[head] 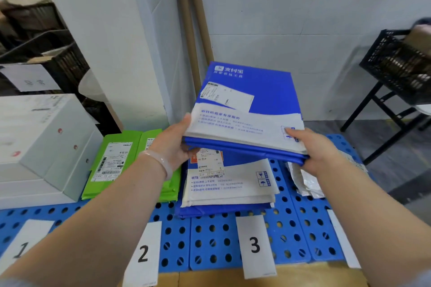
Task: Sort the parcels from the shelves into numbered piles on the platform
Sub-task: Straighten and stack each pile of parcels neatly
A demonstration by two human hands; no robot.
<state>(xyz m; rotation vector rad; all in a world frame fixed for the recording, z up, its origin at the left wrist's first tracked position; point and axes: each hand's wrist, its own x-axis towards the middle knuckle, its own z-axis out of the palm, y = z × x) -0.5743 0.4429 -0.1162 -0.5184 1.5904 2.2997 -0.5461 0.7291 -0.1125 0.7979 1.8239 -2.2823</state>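
A flat blue-and-white parcel (249, 105) hangs in the air above the blue perforated platform (291, 228). My left hand (173, 144) grips its near left corner and my right hand (314, 147) grips its near right corner. Directly under it lies a pile of similar blue-and-white parcels (228, 186), behind the paper label "3" (255, 244). Green parcels (112, 161) lie behind the label "2" (143, 253). White boxes (42, 142) stand at the left behind the label "1" (22, 249).
A silver padded mailer (305, 182) lies on the platform at the right, behind another white label (340, 237). Two cardboard tubes (191, 21) lean in the wall corner. A black crate (396, 65) rests on a black stand at the right. Dark shelving (35, 42) fills the left.
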